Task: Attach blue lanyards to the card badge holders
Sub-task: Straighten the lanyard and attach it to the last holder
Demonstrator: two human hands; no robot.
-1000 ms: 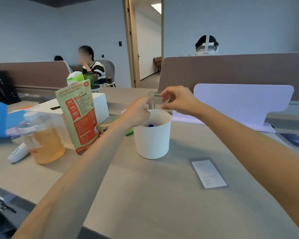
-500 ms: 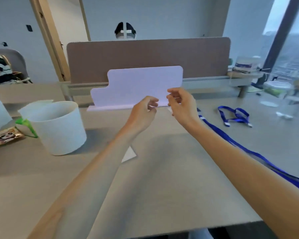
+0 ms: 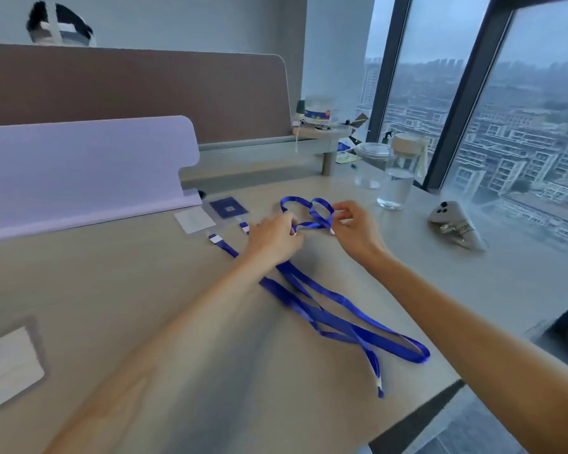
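Head-worn wide-angle camera, looking forward and down across the desk (image 3: pixel 145 306).
It sat above the desk's near edge and faced the far right corner, where the water bottle (image 3: pixel 394 181) stood; the window frame (image 3: pixel 459 93) right of the bottle leaned with the wide lens. Both forearms reached in from the bottom edge, close to the lens and blurred. The left hand (image 3: pixel 274 239) and right hand (image 3: pixel 354 231) met near frame centre, just left of the bottle and nearer the camera, each holding the blue lanyard (image 3: pixel 312 217). The lavender panel (image 3: pixel 79 172) lay well left of the bottle, and the divider (image 3: pixel 145 86) behind it closed the view.
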